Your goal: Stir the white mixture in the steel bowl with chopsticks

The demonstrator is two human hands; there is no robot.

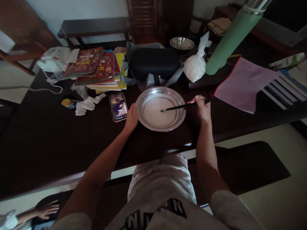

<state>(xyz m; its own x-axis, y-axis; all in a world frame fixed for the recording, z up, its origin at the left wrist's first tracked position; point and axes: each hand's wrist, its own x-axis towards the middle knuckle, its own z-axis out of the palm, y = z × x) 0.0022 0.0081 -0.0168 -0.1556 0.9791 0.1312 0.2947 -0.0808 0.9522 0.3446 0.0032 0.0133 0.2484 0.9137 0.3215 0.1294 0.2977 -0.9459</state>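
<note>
Metal bowl (161, 128): on the dark table (79, 143), between the two hands, with pale, cloudy liquid (153, 111) inside.
Left hand (132, 116): holds the bowl's left rim; a phone (122, 110) lies just to its left.
Right hand (203, 107): grips a dark stick (181, 106), its tip at the liquid.
Stirring: seems the step in hand.
Next move: likely calls for a steady rim and gentle, level strokes.
Far right: a tied bag (194, 68) of something white, beyond the bowl.

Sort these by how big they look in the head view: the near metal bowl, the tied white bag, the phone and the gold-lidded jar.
Largest to smallest:
1. Near metal bowl
2. Tied white bag
3. Phone
4. Gold-lidded jar
</note>
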